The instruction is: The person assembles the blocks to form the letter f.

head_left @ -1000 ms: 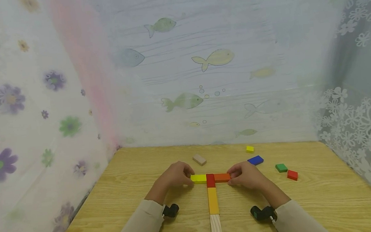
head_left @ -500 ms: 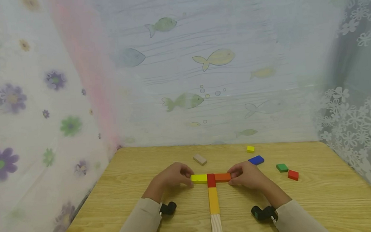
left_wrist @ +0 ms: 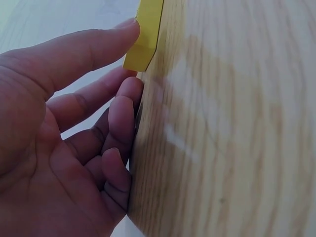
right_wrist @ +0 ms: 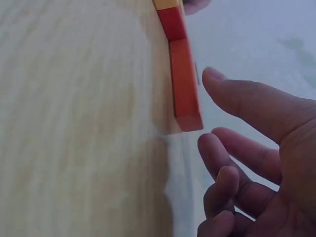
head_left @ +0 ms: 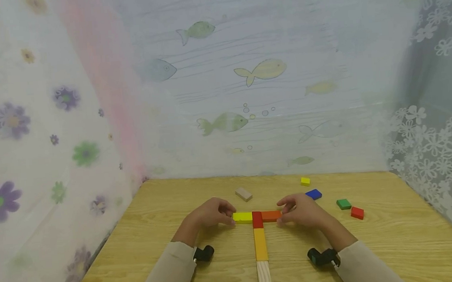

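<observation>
Flat wooden blocks form a T on the table in the head view. Its bar has a yellow block (head_left: 242,218) on the left, a dark red block (head_left: 257,220) in the middle and an orange block (head_left: 271,216) on the right. An amber block (head_left: 260,244) and a plain wood block (head_left: 264,276) make the stem. My left hand (head_left: 210,214) pinches the yellow block's outer end between thumb and index finger, the other fingers curled by the tabletop. Beside the orange block's outer end, my right hand (right_wrist: 261,163) has thumb and fingers spread, a gap showing between them and the block.
Behind the T lies a plain wood block (head_left: 243,194). Toward the right are a small yellow block (head_left: 305,181), a blue block (head_left: 314,194) partly behind my right hand, a green block (head_left: 343,204) and a red block (head_left: 357,212). A patterned curtain (head_left: 222,93) hangs behind the table.
My right hand has loosened from the orange block, its index finger lifting up and away from the end. The left hand and the blocks look almost unchanged.
</observation>
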`<state>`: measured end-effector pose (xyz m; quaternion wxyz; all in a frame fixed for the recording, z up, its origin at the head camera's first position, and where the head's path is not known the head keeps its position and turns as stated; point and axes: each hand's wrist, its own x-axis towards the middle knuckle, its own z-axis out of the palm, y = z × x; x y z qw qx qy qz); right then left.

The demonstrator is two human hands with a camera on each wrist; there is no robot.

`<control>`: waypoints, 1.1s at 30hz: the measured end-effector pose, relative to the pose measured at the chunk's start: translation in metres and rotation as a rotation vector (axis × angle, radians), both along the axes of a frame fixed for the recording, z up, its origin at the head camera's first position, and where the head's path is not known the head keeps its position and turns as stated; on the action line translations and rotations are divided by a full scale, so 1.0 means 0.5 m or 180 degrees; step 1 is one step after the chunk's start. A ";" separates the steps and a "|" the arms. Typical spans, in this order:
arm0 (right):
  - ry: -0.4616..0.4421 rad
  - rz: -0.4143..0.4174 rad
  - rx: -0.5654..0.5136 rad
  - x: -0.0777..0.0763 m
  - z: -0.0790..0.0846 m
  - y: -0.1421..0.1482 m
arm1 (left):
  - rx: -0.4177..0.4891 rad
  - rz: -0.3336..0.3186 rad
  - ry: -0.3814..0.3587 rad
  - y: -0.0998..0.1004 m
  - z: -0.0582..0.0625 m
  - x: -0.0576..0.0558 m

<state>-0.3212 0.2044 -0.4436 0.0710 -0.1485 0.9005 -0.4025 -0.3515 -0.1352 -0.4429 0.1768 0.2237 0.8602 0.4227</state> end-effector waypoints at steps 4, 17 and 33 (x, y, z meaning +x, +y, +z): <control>0.0061 -0.0076 0.0107 -0.018 0.006 -0.009 | 0.0019 -0.0004 -0.0020 -0.001 0.002 0.001; 0.0269 0.0233 0.0755 -0.091 0.044 -0.124 | -0.0071 -0.0036 -0.0102 -0.004 0.003 0.001; 0.0030 -0.0047 0.0958 -0.110 0.034 -0.129 | 0.0005 -0.0041 -0.0112 -0.003 0.002 -0.003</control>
